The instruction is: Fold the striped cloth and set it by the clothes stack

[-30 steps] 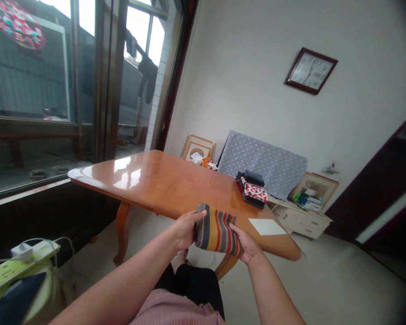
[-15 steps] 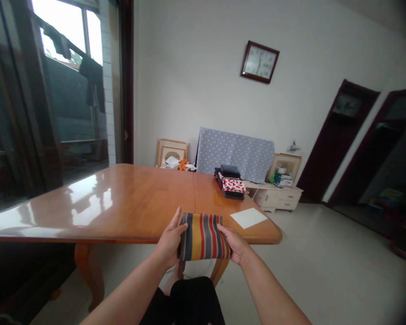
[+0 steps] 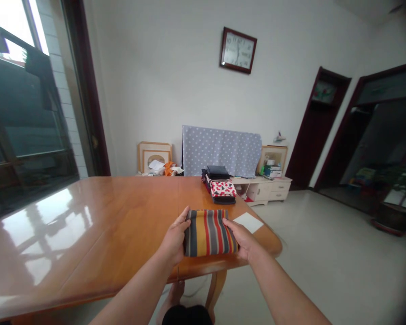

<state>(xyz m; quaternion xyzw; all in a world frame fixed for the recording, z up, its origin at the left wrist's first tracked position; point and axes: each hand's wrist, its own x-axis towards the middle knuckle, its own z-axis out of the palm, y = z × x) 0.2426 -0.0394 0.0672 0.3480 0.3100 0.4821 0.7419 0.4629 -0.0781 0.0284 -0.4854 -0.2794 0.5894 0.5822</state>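
A folded striped cloth (image 3: pixel 210 234) in yellow, grey, red and dark blue is held up between both hands, over the near edge of the wooden table (image 3: pixel 135 212). My left hand (image 3: pixel 176 237) grips its left side, thumb on top and the other fingers hidden behind. On the opposite side, my right hand (image 3: pixel 241 238) pinches the cloth with the thumb on its face. Farther back on the table lies a stack of folded clothes (image 3: pixel 222 188), with a heart-patterned piece among darker ones. A white sheet (image 3: pixel 249 222) lies just beyond my right hand.
A low white cabinet (image 3: pixel 262 190) stands against the wall, near a large object under a polka-dot cover (image 3: pixel 219 149). Framed pictures (image 3: pixel 155 155) lean at the left of it. A potted plant (image 3: pixel 397 212) stands on the floor at far right.
My view has turned right and come nearer the table. Both hands still hold the striped cloth, which now sits over the table edge, closer to the clothes stack and the white sheet.
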